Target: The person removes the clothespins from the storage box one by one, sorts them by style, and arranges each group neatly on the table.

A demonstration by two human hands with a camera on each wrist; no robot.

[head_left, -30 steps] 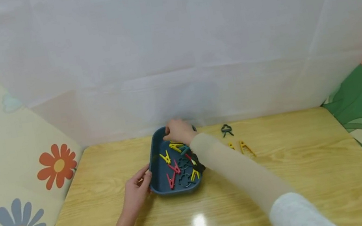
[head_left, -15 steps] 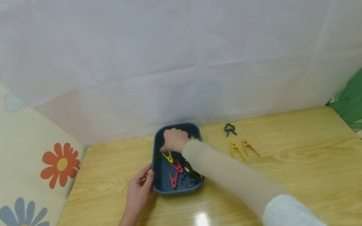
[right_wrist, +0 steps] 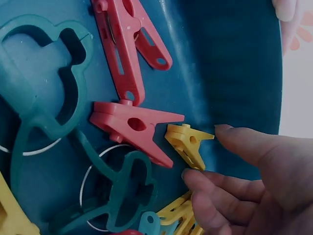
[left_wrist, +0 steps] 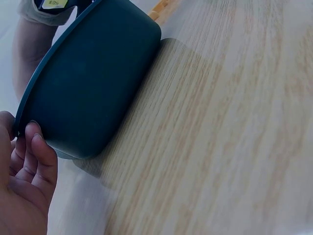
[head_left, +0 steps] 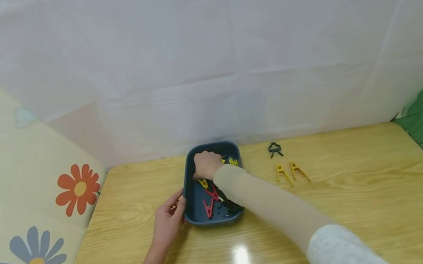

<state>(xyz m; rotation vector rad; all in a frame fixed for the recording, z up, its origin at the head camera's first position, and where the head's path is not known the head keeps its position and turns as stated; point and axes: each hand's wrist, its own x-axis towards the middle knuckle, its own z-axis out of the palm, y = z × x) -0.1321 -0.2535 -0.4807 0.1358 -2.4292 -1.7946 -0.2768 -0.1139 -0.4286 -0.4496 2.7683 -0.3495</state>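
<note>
- Tray (head_left: 196, 208): my left hand (head_left: 167, 221) pinches its rim at 8 o'clock.
- My right hand (head_left: 206, 165), at 11 inside: thumb and finger parted about the yellow clip (right_wrist: 185, 136) at 9; pinching, I cannot tell.
- Wrist label (left_wrist: 54, 4): too blurred to read.

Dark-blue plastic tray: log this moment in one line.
left hand: holds tray by rim; right hand: inside, around small yellow plastic clip, grip unclear; wooden table: two A-shaped yellow clips, dark-green plastic clip
</note>
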